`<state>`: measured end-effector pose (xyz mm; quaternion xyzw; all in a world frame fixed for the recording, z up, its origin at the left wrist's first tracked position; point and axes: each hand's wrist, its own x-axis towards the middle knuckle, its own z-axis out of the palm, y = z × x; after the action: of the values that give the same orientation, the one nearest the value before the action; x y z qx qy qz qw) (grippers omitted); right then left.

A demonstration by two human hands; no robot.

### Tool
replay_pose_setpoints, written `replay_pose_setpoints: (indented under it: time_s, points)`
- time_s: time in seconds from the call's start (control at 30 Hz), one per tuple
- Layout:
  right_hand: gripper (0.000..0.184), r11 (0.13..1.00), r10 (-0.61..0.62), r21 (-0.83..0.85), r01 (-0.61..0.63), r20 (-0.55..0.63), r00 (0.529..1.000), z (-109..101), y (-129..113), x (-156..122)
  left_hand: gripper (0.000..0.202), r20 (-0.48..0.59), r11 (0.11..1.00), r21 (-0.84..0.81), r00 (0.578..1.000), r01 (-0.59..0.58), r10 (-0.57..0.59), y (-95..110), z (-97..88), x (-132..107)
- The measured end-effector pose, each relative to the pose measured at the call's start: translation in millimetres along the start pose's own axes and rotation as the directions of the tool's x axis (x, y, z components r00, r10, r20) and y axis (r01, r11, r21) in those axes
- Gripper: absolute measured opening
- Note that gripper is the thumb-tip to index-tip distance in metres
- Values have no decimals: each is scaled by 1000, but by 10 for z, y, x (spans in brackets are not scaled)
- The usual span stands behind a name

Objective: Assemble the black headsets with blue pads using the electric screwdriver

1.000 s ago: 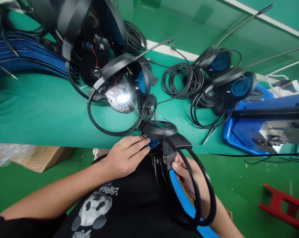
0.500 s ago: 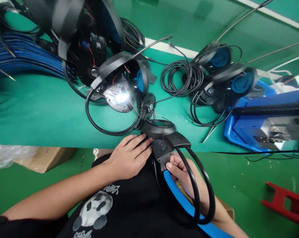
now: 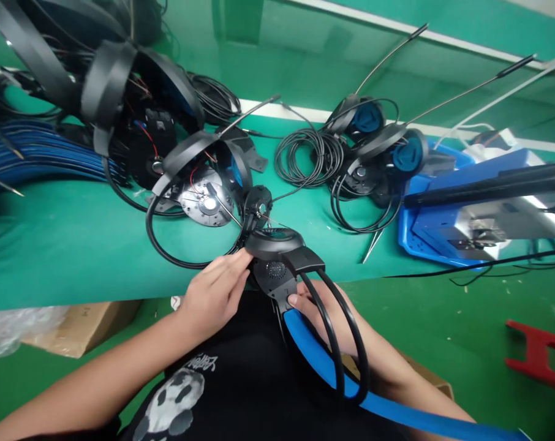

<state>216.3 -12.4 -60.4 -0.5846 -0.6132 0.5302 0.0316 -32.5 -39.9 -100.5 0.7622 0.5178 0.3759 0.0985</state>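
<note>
I hold a black headset (image 3: 277,260) with a blue headband (image 3: 318,358) and two black hoop wires over my lap at the green table's front edge (image 3: 75,275). My left hand (image 3: 213,294) has its fingers curled against the left side of the round earcup. My right hand (image 3: 321,309) grips the earcup's lower part from underneath, its thumb on the black plastic where the blue band begins; the hoop wires cross over its fingers.
Unfinished headsets with open earcups and red wires (image 3: 199,184) lie on the table, more at the right (image 3: 378,159) with coiled black cable (image 3: 307,156) and thin boom rods. Blue bands (image 3: 38,153) are stacked left. A blue tool (image 3: 465,214) sits right; a red stool (image 3: 539,358) stands on the floor.
The view has tilted and shifted, so the table contents sit lower and further left. My hands have turned the earcup; its perforated inner face now shows and the blue part by my left fingers is hidden.
</note>
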Motion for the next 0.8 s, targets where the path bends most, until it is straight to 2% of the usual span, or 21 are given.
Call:
replay_pose_setpoints:
  time_s: [0.13, 0.3, 0.5, 0.67, 0.8]
  points:
    - [24, 997, 16, -74, -15, 14, 1000, -19, -23, 19, 43, 8, 999, 25, 999, 31, -31, -19, 20, 43]
    - [29, 989, 46, -145, -40, 37, 998, -60, -101, 111, 28, 76, 998, -39, 996, 56, -52, -45, -4, 94]
    - [29, 960, -13, -276, 34, 79, 997, -131, -260, 194, 22, 99, 993, -96, 993, 71, -62, -51, -28, 132]
    - [31, 922, -27, -385, 44, 47, 998, -80, -225, 198, 14, 63, 992, -122, 998, 18, -10, -77, -28, 108]
    - [33, 850, -65, -525, 46, -19, 998, 23, -138, 184, 16, 66, 988, -153, 998, 6, 4, -105, 3, 71]
